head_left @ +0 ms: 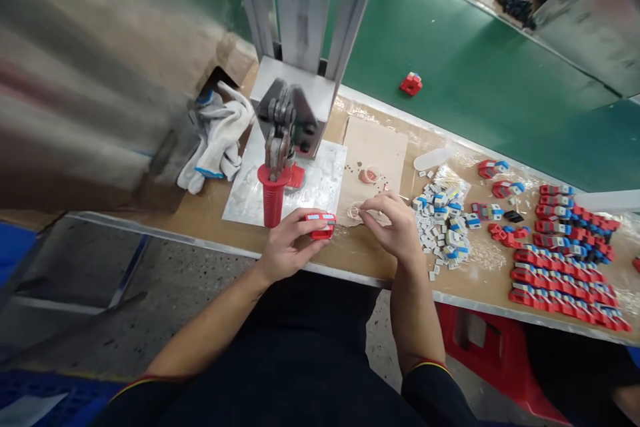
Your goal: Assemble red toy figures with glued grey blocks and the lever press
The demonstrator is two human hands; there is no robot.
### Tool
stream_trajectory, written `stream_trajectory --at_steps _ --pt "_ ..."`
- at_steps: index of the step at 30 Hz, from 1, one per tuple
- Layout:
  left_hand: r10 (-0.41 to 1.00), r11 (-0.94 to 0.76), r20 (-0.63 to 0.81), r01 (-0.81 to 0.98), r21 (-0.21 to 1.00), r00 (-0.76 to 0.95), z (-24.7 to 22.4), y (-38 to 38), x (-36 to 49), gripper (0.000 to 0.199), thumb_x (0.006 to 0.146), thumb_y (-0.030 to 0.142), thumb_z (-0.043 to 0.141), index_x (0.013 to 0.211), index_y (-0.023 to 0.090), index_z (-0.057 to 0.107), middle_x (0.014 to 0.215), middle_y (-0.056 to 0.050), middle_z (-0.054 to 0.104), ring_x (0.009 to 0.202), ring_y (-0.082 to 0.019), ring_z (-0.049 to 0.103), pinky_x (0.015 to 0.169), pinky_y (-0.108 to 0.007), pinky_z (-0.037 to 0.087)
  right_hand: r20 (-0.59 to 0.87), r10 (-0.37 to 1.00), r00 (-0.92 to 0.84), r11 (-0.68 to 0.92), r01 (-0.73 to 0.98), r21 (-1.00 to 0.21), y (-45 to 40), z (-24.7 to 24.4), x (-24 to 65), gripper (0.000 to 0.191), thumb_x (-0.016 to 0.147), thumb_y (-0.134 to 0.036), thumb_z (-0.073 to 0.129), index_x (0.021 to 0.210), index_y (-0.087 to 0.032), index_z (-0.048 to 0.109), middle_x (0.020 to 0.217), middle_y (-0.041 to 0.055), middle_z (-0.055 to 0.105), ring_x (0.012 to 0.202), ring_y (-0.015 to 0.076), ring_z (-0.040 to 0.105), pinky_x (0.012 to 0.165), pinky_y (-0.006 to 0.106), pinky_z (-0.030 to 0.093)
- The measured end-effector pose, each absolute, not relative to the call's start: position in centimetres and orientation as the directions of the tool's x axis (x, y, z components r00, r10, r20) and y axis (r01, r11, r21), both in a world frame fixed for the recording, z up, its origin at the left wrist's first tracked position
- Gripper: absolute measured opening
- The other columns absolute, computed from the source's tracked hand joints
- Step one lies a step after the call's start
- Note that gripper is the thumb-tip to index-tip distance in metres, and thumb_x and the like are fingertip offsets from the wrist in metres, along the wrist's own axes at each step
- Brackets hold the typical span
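My left hand (287,243) holds a small red plastic part (321,225) with white inserts at the near edge of the bench. To its right, my right hand (395,223) pinches at a small clear ring (354,213) lying on a cardboard sheet (373,150). Just left of the red part stands a toggle press (285,127) with a red handle grip (273,195), on a shiny metal plate (320,183).
A heap of small grey, white and blue pieces (445,223) lies right of my right hand. Rows of assembled red and blue parts (565,260) fill the bench's right end. White gloves (217,137) lie left of the press. One red part (411,83) sits on the green belt (475,73).
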State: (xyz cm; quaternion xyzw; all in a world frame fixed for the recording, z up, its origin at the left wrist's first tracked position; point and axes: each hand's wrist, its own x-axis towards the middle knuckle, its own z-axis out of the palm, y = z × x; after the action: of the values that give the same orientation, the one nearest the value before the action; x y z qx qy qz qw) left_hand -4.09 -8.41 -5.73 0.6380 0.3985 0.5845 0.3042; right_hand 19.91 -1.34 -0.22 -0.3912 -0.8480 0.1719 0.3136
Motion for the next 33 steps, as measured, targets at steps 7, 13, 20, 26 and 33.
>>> stream_trajectory --at_steps 7,13,20,26,33 --pt "0.908 -0.410 0.413 0.054 0.910 -0.068 -6.1 -8.9 -3.8 0.036 0.091 0.027 0.085 0.125 0.024 0.077 0.117 -0.009 0.081 0.103 -0.021 0.081 0.087 -0.029 0.069 0.458 0.793 -0.402 0.608 0.566 -0.557 -1.6 -0.4 20.2 0.011 0.097 -0.018 0.071 0.091 -0.027 0.073 0.082 0.0007 0.079 0.077 0.0196 0.070 0.068 0.035 0.057" --pt "0.954 -0.295 0.297 0.032 0.955 -0.044 -6.3 -9.1 -3.9 0.041 0.087 0.038 0.089 0.122 0.021 0.076 0.112 -0.008 0.081 0.096 -0.020 0.081 0.086 -0.030 0.068 0.409 0.836 -0.365 0.546 0.625 -0.558 -1.7 -0.7 20.4 0.011 0.095 -0.020 0.069 0.088 -0.026 0.073 0.080 0.0009 0.077 0.075 0.0194 0.069 0.067 0.035 0.057" --pt "0.942 -0.335 0.335 0.046 0.941 0.000 -5.9 -8.8 -4.2 0.036 0.088 0.038 0.089 0.118 0.022 0.077 0.107 -0.007 0.082 0.094 -0.020 0.079 0.085 -0.030 0.065 0.414 0.825 -0.384 0.564 0.608 -0.560 -1.8 -0.6 20.4 0.013 0.095 -0.016 0.068 0.089 -0.026 0.071 0.081 0.0001 0.077 0.076 0.0191 0.068 0.071 0.035 0.057" --pt "0.962 -0.273 0.273 0.027 0.962 -0.008 -5.7 -8.8 -4.0 0.040 0.086 0.045 0.090 0.113 0.019 0.077 0.101 -0.007 0.081 0.086 -0.018 0.078 0.080 -0.029 0.064 0.416 0.833 -0.365 0.548 0.649 -0.527 -1.7 -0.7 20.5 0.012 0.095 -0.018 0.068 0.086 -0.026 0.071 0.079 -0.0002 0.076 0.074 0.0189 0.068 0.068 0.035 0.056" --pt "0.975 -0.219 0.219 0.005 0.976 -0.026 -4.5 -9.0 -3.6 0.045 0.082 0.054 0.092 0.108 0.020 0.078 0.092 -0.004 0.082 0.075 -0.016 0.076 0.071 -0.026 0.063 0.635 0.751 -0.181 0.619 0.530 -0.580 -3.7 1.8 20.1 0.011 0.097 -0.018 0.073 0.092 -0.027 0.069 0.077 -0.0016 0.073 0.069 0.0182 0.068 0.066 0.036 0.054"
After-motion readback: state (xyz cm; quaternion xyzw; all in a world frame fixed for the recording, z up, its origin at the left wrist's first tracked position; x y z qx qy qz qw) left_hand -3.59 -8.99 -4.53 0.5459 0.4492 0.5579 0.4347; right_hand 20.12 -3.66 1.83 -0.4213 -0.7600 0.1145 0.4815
